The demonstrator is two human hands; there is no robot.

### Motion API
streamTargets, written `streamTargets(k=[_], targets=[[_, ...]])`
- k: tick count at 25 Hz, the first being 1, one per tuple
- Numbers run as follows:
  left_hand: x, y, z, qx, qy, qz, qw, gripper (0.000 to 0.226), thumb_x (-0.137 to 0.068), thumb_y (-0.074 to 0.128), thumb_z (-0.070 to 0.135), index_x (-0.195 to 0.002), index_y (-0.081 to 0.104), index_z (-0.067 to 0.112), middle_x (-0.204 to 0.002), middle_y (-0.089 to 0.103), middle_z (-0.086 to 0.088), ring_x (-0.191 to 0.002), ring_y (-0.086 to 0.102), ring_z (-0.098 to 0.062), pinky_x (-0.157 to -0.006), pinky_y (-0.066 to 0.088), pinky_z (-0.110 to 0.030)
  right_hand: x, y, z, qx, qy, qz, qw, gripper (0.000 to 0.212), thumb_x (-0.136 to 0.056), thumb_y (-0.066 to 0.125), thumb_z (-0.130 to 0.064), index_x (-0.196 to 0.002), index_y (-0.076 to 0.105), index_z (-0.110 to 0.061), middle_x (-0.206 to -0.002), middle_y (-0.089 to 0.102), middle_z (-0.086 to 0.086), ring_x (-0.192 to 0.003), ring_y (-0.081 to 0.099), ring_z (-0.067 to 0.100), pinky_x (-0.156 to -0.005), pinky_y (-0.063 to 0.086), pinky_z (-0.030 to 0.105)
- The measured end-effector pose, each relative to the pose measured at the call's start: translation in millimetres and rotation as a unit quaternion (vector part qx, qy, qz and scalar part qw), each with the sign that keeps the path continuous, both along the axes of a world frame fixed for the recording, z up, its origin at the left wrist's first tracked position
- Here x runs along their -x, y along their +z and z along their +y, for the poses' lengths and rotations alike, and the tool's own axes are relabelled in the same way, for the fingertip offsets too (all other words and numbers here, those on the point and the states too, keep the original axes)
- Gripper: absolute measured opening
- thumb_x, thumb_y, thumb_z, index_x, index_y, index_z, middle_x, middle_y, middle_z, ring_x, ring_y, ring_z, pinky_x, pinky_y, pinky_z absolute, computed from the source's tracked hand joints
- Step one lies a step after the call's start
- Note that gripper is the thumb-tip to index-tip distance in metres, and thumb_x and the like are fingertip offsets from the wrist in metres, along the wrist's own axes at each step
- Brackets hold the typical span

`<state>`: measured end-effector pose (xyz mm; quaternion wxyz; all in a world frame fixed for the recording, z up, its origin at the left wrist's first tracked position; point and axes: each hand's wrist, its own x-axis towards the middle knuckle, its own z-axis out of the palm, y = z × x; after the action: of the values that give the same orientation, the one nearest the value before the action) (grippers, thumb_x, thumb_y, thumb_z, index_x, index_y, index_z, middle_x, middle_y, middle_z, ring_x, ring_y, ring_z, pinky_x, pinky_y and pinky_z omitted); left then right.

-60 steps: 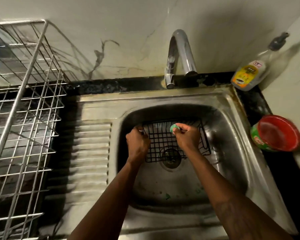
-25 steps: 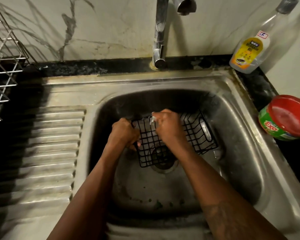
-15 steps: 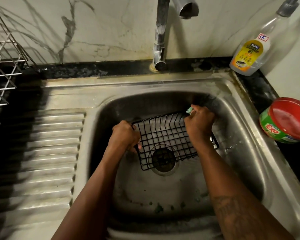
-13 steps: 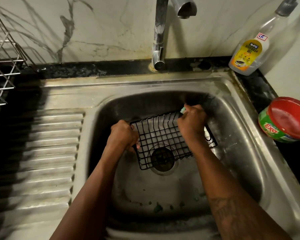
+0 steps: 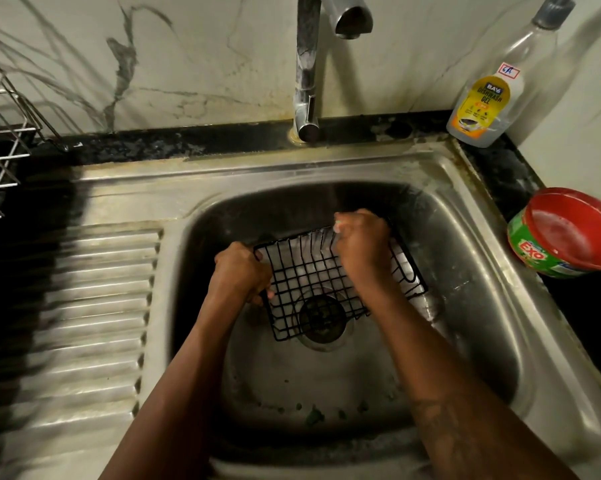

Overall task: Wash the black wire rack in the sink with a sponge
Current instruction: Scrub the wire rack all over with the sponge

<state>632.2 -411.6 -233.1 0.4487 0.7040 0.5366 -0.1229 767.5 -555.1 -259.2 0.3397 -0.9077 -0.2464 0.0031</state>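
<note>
Wire rack (image 5: 321,289) tilted in the sink (image 5: 482,306), over the drain.
I judge it light, stiff and slippery when wet. The left hand (image 5: 241,273) grips its left rim, the best hold; the right hand (image 5: 361,245) curls round a mostly hidden sponge (image 5: 337,224) at the far rim.

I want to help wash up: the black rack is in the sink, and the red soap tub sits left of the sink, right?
Not quite. The black rack is in the sink, but the red soap tub sits right of the sink, not left. The head view shows it.
</note>
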Motion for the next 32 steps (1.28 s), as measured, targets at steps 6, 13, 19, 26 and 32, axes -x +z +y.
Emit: streamTargets(k=[6,13,19,26,32], targets=[[3.4,-2.8,1.9,0.016,-0.024,-0.002,1.000,0.024,-0.087,0.067,-0.002,-0.108,0.058,0.005,-0.089,0.075,-0.018,-0.066,0.076,-0.030,-0.063,0.064,-0.038,-13.6,7.4,-11.2,0.061,-0.056,-0.022,0.996,0.022,-0.089,0.063,0.003,-0.108,0.073,-0.004,-0.098,0.065,0.010,-0.084,0.065,0.022,-0.073,0.052,0.028],[5.6,4.2,-1.9,-0.064,-0.052,-0.012,0.997,0.016,-0.096,0.058,0.013,-0.106,0.065,0.004,-0.071,0.068,-0.011,-0.037,0.062,-0.014,-0.032,0.043,-0.018,80.2,4.5,49.1,0.048,0.217,-0.019,0.975,0.024,-0.096,0.046,-0.033,-0.092,0.063,-0.018,-0.081,0.061,0.007,-0.066,0.060,0.023,-0.051,0.046,0.032],[3.1,0.5,-0.9,0.001,-0.001,-0.030,1.000,0.016,-0.090,0.063,-0.003,-0.097,0.058,0.011,-0.071,0.075,-0.014,-0.063,0.075,-0.030,-0.063,0.064,-0.039,19.9,-1.1,7.3,0.043,0.024,-0.044,0.998,0.020,-0.086,0.068,-0.004,-0.103,0.071,-0.014,-0.098,0.062,0.005,-0.081,0.063,0.018,-0.064,0.055,0.025],[7.2,6.4,-4.1,0.003,-0.017,-0.047,0.999,0.004,-0.093,0.062,0.001,-0.095,0.063,0.004,-0.070,0.073,-0.015,-0.049,0.071,-0.019,-0.045,0.059,-0.030,58.6,-16.9,42.1,-0.085,0.168,0.023,0.982,0.011,-0.085,0.068,-0.007,-0.082,0.072,-0.017,-0.081,0.069,0.001,-0.074,0.065,0.016,-0.065,0.053,0.029],[7.2,8.8,-2.9,0.005,-0.042,-0.015,0.999,0.018,-0.097,0.054,0.004,-0.109,0.067,-0.001,-0.051,0.068,-0.004,-0.038,0.065,-0.013,-0.036,0.045,-0.016,61.1,-34.1,49.6,-0.146,0.222,-0.002,0.964,0.016,-0.081,0.075,-0.002,-0.091,0.081,-0.013,-0.080,0.071,0.005,-0.071,0.065,0.016,-0.065,0.055,0.034]])
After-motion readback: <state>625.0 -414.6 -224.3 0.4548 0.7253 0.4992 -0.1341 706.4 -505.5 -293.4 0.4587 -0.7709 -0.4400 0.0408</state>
